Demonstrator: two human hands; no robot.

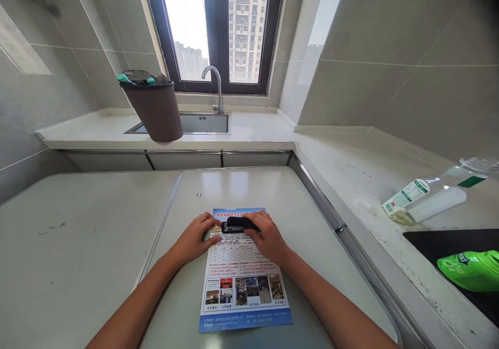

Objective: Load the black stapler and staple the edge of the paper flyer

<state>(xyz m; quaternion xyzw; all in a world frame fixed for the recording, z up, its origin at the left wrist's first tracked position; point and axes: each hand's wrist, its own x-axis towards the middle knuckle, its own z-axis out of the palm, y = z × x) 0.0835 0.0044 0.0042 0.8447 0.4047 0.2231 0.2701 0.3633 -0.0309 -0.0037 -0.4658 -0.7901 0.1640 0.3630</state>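
A printed flyer (244, 281) with a blue border and small photos lies flat on a pale table (97, 224) in front of me. A black stapler (238, 225) rests across its upper part. My right hand (268, 237) is curled over the right end of the stapler and grips it. My left hand (197, 237) rests on the flyer's left edge with fingers spread, its fingertips touching the stapler's left end.
A counter (249, 131) with a sink (198, 123) and tap (216, 86) runs under the window. A brown bin (156, 105) stands at the sink's left. At right lie a clear bottle (432, 196), a green packet (471, 268) and a black hob (448, 245).
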